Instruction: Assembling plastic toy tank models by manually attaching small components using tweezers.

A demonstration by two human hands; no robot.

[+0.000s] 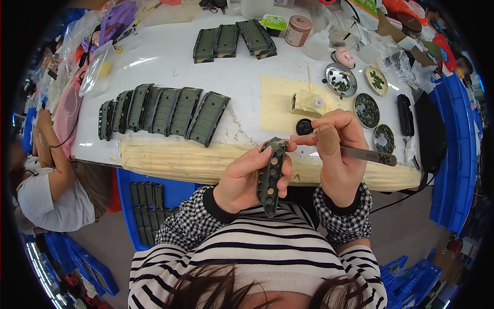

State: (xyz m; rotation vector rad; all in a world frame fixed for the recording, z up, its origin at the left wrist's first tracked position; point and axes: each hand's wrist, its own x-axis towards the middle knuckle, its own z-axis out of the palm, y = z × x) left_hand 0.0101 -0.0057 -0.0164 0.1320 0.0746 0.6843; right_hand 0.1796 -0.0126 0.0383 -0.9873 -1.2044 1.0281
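Observation:
My left hand [242,177] is closed round a long, narrow camouflage-green model part [269,180] with a row of round wheels along its side, much like a model tank hull. It is held upright above the padded front edge of the table. In my right hand [337,159], metal tweezers [368,155] are gripped between thumb and fingers. Their narrow end points left, close to the top of the model part and my left fingertips. Whether the tips hold a small piece is too fine to tell. Just beyond my right hand lies a round black cap [304,126].
Several green model parts [175,110] stand in a row at left, with three more [234,41] farther back. Dishes of small green pieces [366,110] are at right, near a yellow block [307,103]. A co-worker [56,190] sits at left, beside a blue tray [126,180].

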